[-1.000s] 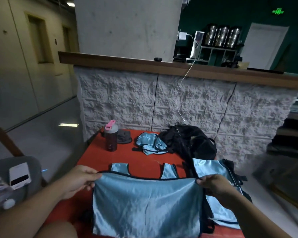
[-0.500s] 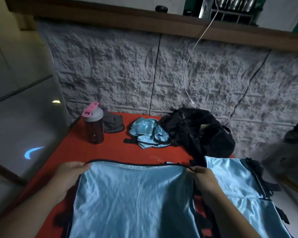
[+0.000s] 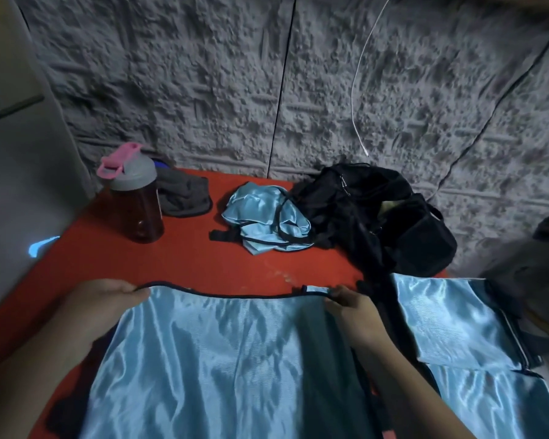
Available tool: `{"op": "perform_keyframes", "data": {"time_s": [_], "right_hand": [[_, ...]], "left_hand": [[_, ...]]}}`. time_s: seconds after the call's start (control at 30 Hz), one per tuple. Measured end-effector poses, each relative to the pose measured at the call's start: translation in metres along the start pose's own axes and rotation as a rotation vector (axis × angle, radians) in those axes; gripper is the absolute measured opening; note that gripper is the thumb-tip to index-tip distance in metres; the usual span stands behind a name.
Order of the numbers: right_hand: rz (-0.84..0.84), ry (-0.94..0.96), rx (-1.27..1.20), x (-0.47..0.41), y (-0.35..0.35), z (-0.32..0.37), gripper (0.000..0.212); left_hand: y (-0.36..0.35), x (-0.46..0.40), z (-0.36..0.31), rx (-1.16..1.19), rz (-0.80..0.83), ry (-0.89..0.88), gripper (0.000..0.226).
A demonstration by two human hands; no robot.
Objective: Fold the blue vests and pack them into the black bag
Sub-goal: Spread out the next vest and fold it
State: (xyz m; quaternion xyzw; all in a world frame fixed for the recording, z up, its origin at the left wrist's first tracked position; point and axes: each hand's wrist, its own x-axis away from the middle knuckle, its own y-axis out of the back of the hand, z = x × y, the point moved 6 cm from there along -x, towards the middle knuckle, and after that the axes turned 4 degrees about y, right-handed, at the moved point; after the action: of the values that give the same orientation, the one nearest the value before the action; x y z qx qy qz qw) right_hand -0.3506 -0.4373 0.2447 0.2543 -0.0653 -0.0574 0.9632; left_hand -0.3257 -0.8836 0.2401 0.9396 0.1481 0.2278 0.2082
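A shiny light-blue vest (image 3: 222,359) with dark trim lies spread on the red table (image 3: 184,258) in front of me. My left hand (image 3: 99,299) pinches its far left corner and my right hand (image 3: 352,308) pinches its far right corner, both along the dark edge. A second blue vest (image 3: 457,327) lies flat at the right. Crumpled at the back sits a third blue vest (image 3: 263,217), touching the black bag (image 3: 377,213) beside it.
A dark red bottle (image 3: 137,198) with a grey lid and pink cap stands at the back left, a grey cloth (image 3: 184,198) behind it. A rough stone wall (image 3: 203,74) rises behind the table. A white cable (image 3: 355,90) hangs above the bag.
The vest's far edge has been brought forward over its shoulder straps, which no longer show. The view has tilted down and closer to the table.
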Motion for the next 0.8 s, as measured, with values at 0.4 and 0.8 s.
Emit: {"op": "perform_keyframes", "data": {"time_s": [0.4, 0.8], "right_hand": [[-0.207, 0.041, 0.279, -0.025, 0.029, 0.006, 0.011], [-0.246, -0.109, 0.391, -0.027, 0.025, -0.005, 0.019]], "left_hand": [[0.001, -0.003, -0.011, 0.04, -0.054, -0.09, 0.014], [-0.009, 0.0, -0.023, -0.018, -0.152, -0.216, 0.025]]}}
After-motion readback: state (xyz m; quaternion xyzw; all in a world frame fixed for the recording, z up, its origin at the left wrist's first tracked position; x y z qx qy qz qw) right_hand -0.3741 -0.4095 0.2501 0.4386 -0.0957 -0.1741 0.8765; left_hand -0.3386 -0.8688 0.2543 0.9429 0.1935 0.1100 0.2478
